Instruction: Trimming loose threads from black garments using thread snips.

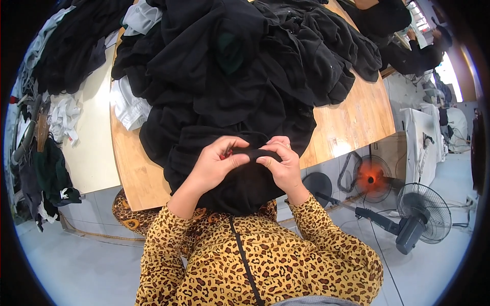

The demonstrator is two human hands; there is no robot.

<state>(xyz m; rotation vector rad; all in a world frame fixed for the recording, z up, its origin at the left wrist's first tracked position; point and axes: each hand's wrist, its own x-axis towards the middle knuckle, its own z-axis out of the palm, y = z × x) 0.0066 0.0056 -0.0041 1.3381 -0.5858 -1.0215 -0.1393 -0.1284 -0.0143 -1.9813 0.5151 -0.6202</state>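
Observation:
A black garment (pixel 245 183) hangs from the table edge down onto my lap. My left hand (pixel 214 166) pinches a fold of its edge between thumb and fingers, with a small red thing showing at the fingertips. My right hand (pixel 283 163) grips the same black edge a little to the right, a ring on one finger. Both hands nearly touch. Behind them a large heap of black clothes (pixel 240 66) covers the wooden table (pixel 357 117).
White and grey cloth pieces (pixel 130 107) lie at the heap's left. Dark clothes hang at the far left (pixel 46 173). Two floor fans (pixel 421 214) and a glowing orange heater (pixel 371 177) stand at the right. Another person in black (pixel 416 53) works at the far right.

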